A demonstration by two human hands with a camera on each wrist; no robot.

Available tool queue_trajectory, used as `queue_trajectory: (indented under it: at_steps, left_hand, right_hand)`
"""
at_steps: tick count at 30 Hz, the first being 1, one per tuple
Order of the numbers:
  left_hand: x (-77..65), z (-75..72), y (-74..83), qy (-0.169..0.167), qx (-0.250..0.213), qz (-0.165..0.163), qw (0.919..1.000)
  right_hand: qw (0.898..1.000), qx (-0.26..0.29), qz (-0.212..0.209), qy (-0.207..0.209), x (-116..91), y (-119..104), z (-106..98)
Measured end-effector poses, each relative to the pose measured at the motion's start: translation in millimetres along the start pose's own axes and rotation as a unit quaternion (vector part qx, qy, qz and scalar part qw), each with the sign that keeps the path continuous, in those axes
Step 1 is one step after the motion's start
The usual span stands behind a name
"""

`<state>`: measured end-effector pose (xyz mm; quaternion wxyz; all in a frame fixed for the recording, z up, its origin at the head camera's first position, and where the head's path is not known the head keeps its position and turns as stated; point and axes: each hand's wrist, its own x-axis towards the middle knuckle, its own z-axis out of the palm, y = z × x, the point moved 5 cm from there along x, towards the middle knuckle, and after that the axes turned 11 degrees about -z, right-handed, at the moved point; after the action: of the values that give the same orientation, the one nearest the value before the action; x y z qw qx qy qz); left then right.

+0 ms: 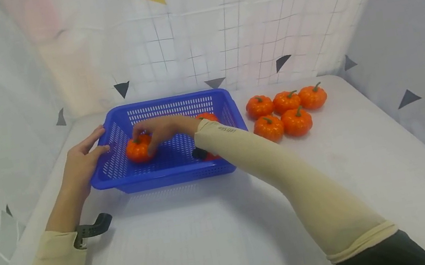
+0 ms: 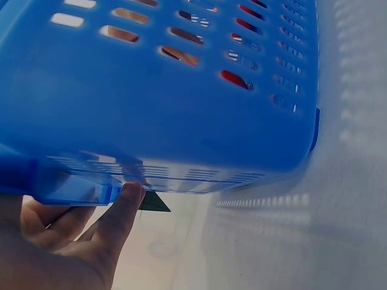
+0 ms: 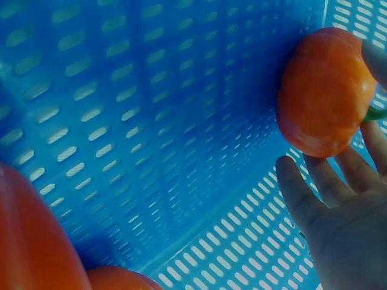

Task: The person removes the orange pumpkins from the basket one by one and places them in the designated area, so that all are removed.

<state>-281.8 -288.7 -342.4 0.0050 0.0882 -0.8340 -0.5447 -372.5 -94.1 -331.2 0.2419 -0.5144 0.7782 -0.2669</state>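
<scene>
My left hand (image 1: 80,163) grips the left rim of a blue plastic basket (image 1: 172,171), thumb over the edge; in the left wrist view its fingers (image 2: 124,211) press up against the rim. Inside the basket, my right hand (image 1: 164,128) holds a small orange pumpkin (image 1: 139,150) near the left end. The right wrist view shows this pumpkin (image 3: 323,90) close to the basket wall, green stem toward the hand, with the thumb on one side and fingers (image 3: 296,187) along the other. More orange pumpkins (image 1: 207,117) lie at the basket's right end, partly hidden by my forearm.
Several small orange pumpkins (image 1: 297,122) stand grouped on the white table (image 1: 172,243), just right of the basket. White sheeting (image 1: 194,27) with triangles and grid lines closes off the back and sides. A dark strap (image 1: 94,226) sits at my left wrist.
</scene>
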Motion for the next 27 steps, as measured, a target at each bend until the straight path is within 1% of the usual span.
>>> queue_trajectory:
  at_steps: [7,11,14,20,24,27]
  left_hand:
    - [-1.8,-0.6,2.6,0.000,-0.003,0.002,1.0000]
    - [-3.3,-0.6,4.1,0.002,-0.002,0.002,1.0000]
    - [-3.3,-0.5,4.4,0.002,-0.002,0.002,1.0000]
    - [-1.7,-0.8,4.0,0.001,-0.008,0.008,0.9999]
    - [-1.3,-1.7,3.5,0.002,-0.013,0.011,0.9999]
    - [-1.5,-2.0,2.8,0.002,-0.014,0.007,0.9999]
  right_hand:
    - [1.000,-0.008,-0.010,0.002,0.6,-4.0,2.7]
    - [0.999,-0.029,0.000,-0.013,0.4,-3.7,4.1]
    - [0.999,-0.034,0.005,-0.023,-0.3,-3.3,5.0]
    - [0.999,-0.009,-0.001,-0.031,-2.2,-2.1,6.3]
    - [0.999,0.012,-0.019,-0.028,-2.6,-2.4,6.1]
    - [0.999,0.033,-0.022,-0.022,-3.6,-1.5,5.3]
